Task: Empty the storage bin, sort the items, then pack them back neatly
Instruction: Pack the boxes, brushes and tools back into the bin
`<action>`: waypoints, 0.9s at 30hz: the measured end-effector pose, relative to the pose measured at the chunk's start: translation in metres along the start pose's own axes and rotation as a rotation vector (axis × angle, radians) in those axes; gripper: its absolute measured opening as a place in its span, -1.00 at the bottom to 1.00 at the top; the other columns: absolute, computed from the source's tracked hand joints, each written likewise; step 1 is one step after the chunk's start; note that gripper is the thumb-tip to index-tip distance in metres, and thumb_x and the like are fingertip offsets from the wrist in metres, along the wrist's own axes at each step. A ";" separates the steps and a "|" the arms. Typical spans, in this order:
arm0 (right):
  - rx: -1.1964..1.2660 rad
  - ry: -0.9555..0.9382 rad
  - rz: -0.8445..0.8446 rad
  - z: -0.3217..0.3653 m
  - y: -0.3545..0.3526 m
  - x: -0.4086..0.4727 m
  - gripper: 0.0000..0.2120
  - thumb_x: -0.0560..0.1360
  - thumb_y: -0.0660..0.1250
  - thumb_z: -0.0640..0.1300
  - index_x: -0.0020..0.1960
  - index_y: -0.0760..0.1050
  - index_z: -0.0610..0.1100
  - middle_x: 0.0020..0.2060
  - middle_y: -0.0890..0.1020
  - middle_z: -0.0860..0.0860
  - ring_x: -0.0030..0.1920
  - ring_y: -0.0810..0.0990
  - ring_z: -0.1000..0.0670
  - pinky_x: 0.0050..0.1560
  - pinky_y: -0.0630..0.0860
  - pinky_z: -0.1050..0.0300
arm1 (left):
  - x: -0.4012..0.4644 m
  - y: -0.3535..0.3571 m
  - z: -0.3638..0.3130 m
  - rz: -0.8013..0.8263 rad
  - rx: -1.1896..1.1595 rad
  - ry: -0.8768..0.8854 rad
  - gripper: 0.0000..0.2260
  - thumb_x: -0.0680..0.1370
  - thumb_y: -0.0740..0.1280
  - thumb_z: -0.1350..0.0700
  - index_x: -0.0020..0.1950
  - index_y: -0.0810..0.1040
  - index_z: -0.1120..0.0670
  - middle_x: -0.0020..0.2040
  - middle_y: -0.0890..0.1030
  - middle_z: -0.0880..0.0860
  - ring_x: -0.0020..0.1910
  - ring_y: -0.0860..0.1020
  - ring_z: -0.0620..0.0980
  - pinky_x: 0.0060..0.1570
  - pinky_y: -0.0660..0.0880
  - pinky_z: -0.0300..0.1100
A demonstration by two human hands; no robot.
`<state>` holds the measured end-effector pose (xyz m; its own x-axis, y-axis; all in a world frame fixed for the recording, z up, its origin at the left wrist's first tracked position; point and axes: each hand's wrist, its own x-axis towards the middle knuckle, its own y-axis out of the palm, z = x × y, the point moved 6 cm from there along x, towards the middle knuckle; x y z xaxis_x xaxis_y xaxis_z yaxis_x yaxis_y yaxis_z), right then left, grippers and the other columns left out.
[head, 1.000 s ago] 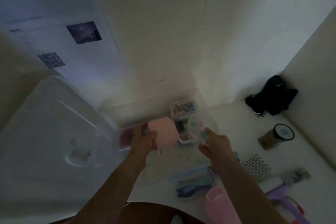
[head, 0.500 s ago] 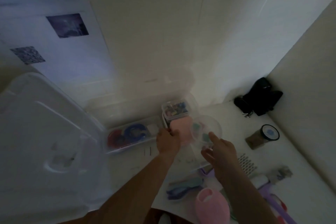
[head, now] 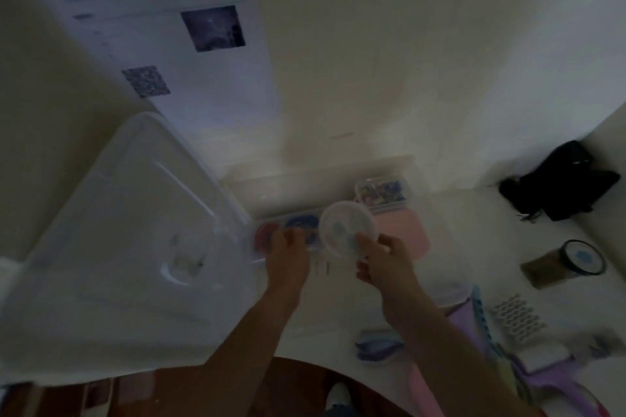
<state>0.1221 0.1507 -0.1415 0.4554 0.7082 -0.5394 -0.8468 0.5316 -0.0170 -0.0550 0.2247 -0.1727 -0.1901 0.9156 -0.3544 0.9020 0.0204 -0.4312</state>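
Large lid (head: 111, 267) at left, propped against wall. Storage bin (head: 338, 179) at rear centre against wall; small box (head: 381, 191) inside at right, flat case (head: 288, 230) at left. Round tub (head: 347, 228) above bin. Jar (head: 569, 264) lying right; black bag (head: 559, 183) in corner behind.

Both forearms are bare, with no sleeve reaching the wrist and no watch or ring visible. The left hand (head: 286, 256) and right hand (head: 386, 261) show short fingers blurred in dim light, fingertips near the round clear container (head: 347, 228).
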 end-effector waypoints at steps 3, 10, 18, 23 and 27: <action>-0.132 -0.042 0.079 -0.011 0.060 0.020 -0.74 0.43 0.44 -0.02 -0.03 0.56 -0.19 -0.29 0.57 -0.11 -0.32 0.54 -0.07 -0.30 0.50 0.07 | -0.005 -0.055 -0.017 -0.188 0.138 0.174 -0.96 0.60 0.25 0.17 0.00 0.49 0.07 0.05 0.59 0.15 0.06 0.57 0.15 0.07 0.50 0.03; -0.485 -0.022 0.204 -0.046 0.159 0.067 -0.53 0.54 0.28 0.03 0.22 0.52 -0.35 0.06 0.63 -0.23 0.12 0.61 -0.19 -0.02 0.50 0.05 | 0.011 -0.071 0.019 0.037 0.442 0.383 -0.47 0.48 0.15 0.46 0.41 0.42 0.12 0.36 0.44 0.13 0.30 0.46 0.10 0.19 0.37 -0.23; -0.549 -0.090 0.309 -0.049 0.159 0.066 -0.64 0.52 0.20 -0.02 -0.05 0.56 -0.33 -0.10 0.65 -0.22 -0.05 0.63 -0.20 -0.16 0.53 0.06 | 0.016 -0.051 0.023 0.151 0.819 0.351 -0.46 0.54 0.20 0.29 0.53 0.22 0.19 0.58 0.12 0.22 0.51 0.23 0.17 0.44 0.18 -0.11; -0.295 -0.307 0.181 -0.007 0.062 0.011 -0.85 0.46 0.35 -0.03 -0.01 0.57 -0.04 -0.10 0.68 -0.06 -0.06 0.67 -0.08 -0.02 0.61 -0.03 | -0.028 -0.012 -0.026 0.113 0.771 0.674 -0.58 0.49 0.07 0.16 0.26 0.51 0.24 0.21 0.53 0.26 0.19 0.51 0.30 0.11 0.43 0.05; -0.100 -0.362 -0.064 0.007 -0.063 -0.034 -0.87 0.51 0.39 -0.14 0.06 0.60 -0.06 -0.18 0.68 0.05 -0.17 0.69 -0.04 -0.10 0.65 -0.01 | -0.104 0.048 -0.084 0.127 0.571 0.919 -0.69 0.56 0.23 0.12 0.28 0.51 0.16 0.20 0.56 0.17 0.19 0.51 0.22 0.20 0.34 -0.06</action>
<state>0.1616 0.0961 -0.1164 0.5610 0.8026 -0.2029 -0.8278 0.5449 -0.1332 0.0406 0.1646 -0.0869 0.4688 0.8529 0.2299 0.5365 -0.0681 -0.8412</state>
